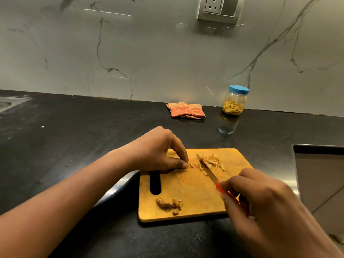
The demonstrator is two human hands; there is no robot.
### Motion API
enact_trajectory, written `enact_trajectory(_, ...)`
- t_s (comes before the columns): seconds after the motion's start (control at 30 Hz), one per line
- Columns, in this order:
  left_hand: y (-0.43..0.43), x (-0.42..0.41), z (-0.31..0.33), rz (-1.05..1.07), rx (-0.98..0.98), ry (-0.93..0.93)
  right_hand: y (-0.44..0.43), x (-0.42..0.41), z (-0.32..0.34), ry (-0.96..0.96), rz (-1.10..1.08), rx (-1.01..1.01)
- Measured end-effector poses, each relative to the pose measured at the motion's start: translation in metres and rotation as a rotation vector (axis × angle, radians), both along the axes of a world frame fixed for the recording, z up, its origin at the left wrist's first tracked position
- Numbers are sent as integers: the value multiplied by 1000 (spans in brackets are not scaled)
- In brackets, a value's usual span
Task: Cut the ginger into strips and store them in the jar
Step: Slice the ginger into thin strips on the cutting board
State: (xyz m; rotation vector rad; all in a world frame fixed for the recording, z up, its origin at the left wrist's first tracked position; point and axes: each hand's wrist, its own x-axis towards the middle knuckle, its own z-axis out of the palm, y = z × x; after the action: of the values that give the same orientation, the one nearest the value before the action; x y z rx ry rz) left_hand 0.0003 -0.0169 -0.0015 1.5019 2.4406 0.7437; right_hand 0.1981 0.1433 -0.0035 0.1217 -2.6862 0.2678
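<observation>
My left hand (160, 153) pinches down on the cutting board (186, 189), whether on any ginger I cannot tell, steadying work for the knife (207, 169) gripped in my right hand (260, 198), its blade among the ginger strips (213, 161) between them; the lidded jar (235, 101) stands well beyond.

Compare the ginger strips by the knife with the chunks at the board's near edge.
The strips are thin, pale yellow and scattered; the chunks are thick, brownish and clumped. The strips lie around the blade of the knife, on the far part of the board; the chunks lie apart from it, by the near edge. Both rest on the board.
</observation>
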Motion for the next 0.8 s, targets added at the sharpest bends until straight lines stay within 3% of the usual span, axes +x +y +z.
enact_trajectory(0.53,-14,-6,13,-13,-104,-146,-10,-7,-11,6,35,-52)
enact_trajectory(0.8,-14,-8,11,-15,-109,-131,-4,-4,-13,7,27,-68)
